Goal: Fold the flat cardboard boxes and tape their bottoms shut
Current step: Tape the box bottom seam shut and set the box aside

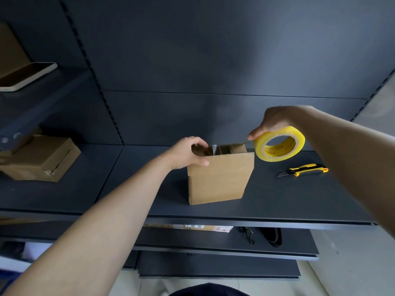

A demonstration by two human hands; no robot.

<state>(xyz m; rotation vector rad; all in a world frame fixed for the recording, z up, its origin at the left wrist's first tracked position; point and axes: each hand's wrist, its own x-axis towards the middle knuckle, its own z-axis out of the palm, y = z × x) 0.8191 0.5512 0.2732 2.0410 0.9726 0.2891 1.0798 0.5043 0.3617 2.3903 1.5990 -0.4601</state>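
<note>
Left hand (pixel 188 152) grips the box (pixel 220 178); right hand (pixel 275 120) holds the tape roll (pixel 259 151), apparently touching its corner.

Yellow-black utility knife (pixel 303 169) on dark shelf (pixel 277 199) (phone (pixel 27 75) upper left)

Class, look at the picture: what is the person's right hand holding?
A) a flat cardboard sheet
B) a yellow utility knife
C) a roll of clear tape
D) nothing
C: the right hand grips the tape roll just above the box, while the utility knife lies on the shelf.
</note>
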